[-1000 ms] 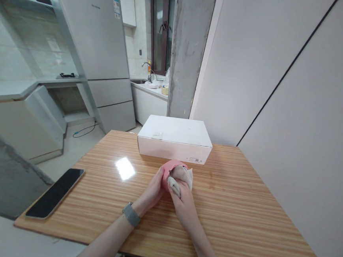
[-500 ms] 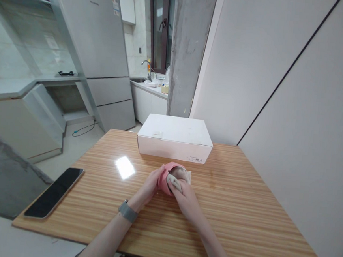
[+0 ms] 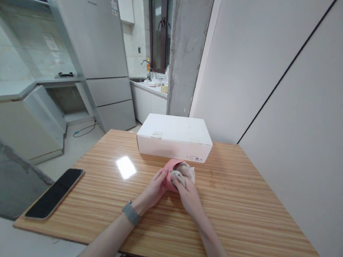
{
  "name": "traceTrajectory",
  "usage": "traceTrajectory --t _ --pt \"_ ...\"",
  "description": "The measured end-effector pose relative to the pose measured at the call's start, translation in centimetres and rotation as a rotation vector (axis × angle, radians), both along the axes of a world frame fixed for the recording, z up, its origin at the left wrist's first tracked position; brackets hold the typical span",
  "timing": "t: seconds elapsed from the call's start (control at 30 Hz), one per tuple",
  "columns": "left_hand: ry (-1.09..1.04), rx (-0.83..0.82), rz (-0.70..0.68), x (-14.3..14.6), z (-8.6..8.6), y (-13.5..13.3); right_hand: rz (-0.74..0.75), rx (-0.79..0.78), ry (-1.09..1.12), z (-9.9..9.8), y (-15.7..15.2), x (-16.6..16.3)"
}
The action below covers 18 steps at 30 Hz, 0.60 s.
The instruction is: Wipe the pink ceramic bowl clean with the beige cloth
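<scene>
Both my hands meet over the wooden table [image 3: 242, 213], just in front of a white box. My left hand [image 3: 155, 188] curls around the left side of a small round pink container [image 3: 169, 175] and holds it. My right hand [image 3: 187, 193] pinches a beige cloth [image 3: 186, 171] that is bunched into the container's open top. A grey watch band sits on my left wrist.
A closed white cardboard box [image 3: 175, 138] lies at the table's far edge. A black phone [image 3: 55, 192] rests face up near the left corner. A white wall runs along the table's right side. Behind stand a concrete pillar, a grey fridge and a sink counter.
The pink container and cloth have shifted a little away from me toward the box, with the right hand turning the cloth inside it. The left hand keeps its hold.
</scene>
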State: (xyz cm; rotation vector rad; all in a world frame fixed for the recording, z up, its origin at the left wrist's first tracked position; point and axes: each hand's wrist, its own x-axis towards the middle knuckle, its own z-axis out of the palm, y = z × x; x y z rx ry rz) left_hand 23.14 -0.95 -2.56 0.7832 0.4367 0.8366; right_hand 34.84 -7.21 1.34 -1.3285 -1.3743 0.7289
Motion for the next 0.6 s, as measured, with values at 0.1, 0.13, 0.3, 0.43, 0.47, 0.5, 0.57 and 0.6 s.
traceTrajectory --t 0.1,0.13,0.3,0.43,0.47,0.5,0.57,0.6 --pt "-0.104 0.019 -0.075 0.2 0.3 -0.3 -0.038 0.024 -0.005 0.4 0.0 -0.1" --pt "-0.118 0.024 -0.101 0.2 0.4 -0.3 -0.046 0.026 -0.014 0.5 0.0 -0.2" --pt "-0.001 0.002 -0.056 0.1 0.2 0.4 -0.025 0.006 -0.045 -0.3 0.1 0.1" --pt "0.084 -0.019 -0.03 -0.1 -0.5 1.1 0.027 -0.038 -0.02 -0.9 -0.2 0.5" --pt "0.096 -0.023 -0.041 -0.2 -0.5 1.1 0.039 -0.037 -0.033 -0.8 -0.4 0.6" --pt "0.11 -0.023 -0.043 -0.2 -0.4 1.0 0.049 -0.032 -0.053 -0.6 -0.6 0.6" --pt "0.143 -0.01 -0.018 -0.3 0.0 0.8 0.068 -0.014 -0.101 0.1 -0.9 0.5" --pt "0.152 0.0 0.0 -0.3 0.1 0.7 0.076 -0.004 -0.128 0.4 -1.1 0.5"
